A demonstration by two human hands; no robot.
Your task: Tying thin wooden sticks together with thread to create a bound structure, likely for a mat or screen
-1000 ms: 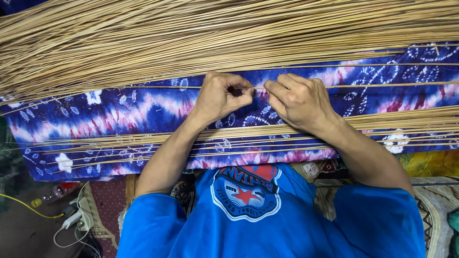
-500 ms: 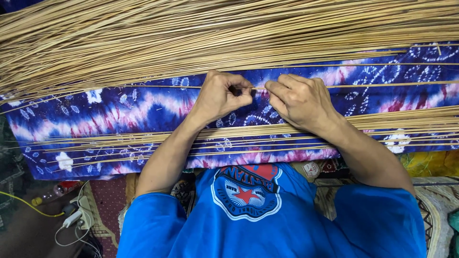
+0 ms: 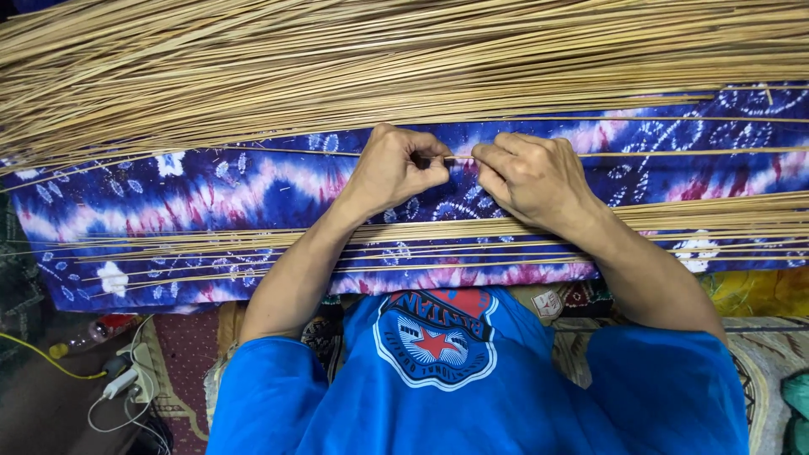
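Observation:
A single thin tan stick (image 3: 674,152) lies across a blue, purple and white tie-dye cloth (image 3: 211,194). My left hand (image 3: 392,168) and my right hand (image 3: 527,175) pinch this stick from both sides at the middle, fingertips almost touching. A thick heap of the same long sticks (image 3: 337,67) covers the far part of the cloth. A thinner band of sticks (image 3: 716,215) lies nearer to me, under my forearms.
A white power strip with cables (image 3: 126,379) and a yellow cord (image 3: 34,358) lie on the floor at lower left. A patterned mat (image 3: 590,337) sits under me. My blue shirt (image 3: 438,379) fills the bottom centre.
Both hands stay on the same stick; the fingers have shifted only slightly.

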